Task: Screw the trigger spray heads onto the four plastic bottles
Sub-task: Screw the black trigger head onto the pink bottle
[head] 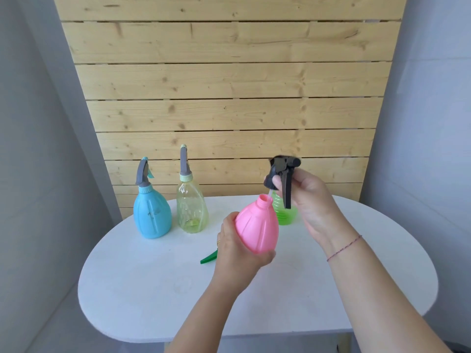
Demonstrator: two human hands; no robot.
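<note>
holding pink bottle (257, 226) in left hand (235, 253), black spray head (281, 178) in right hand (309, 200)

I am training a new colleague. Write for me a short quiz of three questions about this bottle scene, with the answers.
1. True or false: the blue bottle already carries a spray head.
2. Which hand holds the black spray head?
A. left
B. right
3. Fill in: the left hand holds the ____ bottle.

Key: 1 true; 2 B, the right hand; 3 pink.
</note>
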